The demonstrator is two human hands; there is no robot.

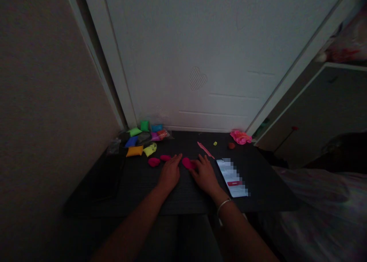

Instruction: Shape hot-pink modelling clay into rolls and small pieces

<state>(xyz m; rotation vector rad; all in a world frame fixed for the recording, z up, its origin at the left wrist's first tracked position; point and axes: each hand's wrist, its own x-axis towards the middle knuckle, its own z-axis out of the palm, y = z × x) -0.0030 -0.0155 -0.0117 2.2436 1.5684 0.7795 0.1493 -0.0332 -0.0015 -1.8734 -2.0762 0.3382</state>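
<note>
The left hand (170, 172) lies palm down, its fingers stretched out and close together; I cannot tell if something is under it. The right hand (204, 173) is spread a little, and its fingers reach the edge of the pink disc (187, 163); whether they pinch it, I cannot tell. This disc is flat, smooth and rounded, and it lies between the two hands, on the dark table (137, 197) with fine grain. Two soft-looking pink lumps (154, 162) are to the left, the nearer one just beside the left hand.
</note>
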